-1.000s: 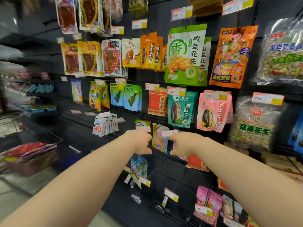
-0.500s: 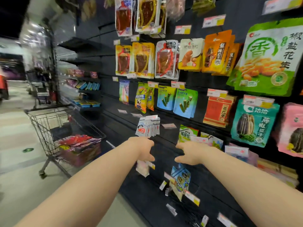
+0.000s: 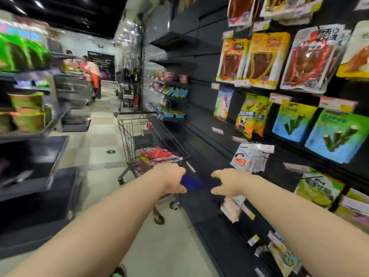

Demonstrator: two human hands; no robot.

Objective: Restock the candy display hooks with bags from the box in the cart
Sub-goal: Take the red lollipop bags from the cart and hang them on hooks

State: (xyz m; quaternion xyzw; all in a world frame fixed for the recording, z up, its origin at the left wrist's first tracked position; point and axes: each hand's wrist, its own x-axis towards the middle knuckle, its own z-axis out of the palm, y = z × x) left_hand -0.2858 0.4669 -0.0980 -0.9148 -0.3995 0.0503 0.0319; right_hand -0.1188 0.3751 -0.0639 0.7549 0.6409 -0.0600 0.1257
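Far to the left, a blurred shelf (image 3: 34,134) carries green tubs, and down the aisle a person (image 3: 92,72) stands by another rack. Nearer the middle, the cart (image 3: 129,126) is parked on the floor just beside the dark display wall (image 3: 201,100). The task's bags (image 3: 159,153), red and pink, are piled in the cart's near end; the box under them is too blurred to make out. The left hand (image 3: 171,177) reaches out just over that near end, seen from the back, with the fingers curving down and away so their tips are hidden. A blue handle (image 3: 191,181) shows right beside it, and I cannot tell whether the hand grips it. The right hand (image 3: 227,182) hangs level with the left, a little apart, its fingers loosely spread and holding nothing. Just beyond it, a row of white packets (image 3: 249,158) hangs from a hook. Further right, blue and green bags (image 3: 337,134) hang in rows, with meat snacks (image 3: 311,58) above them.
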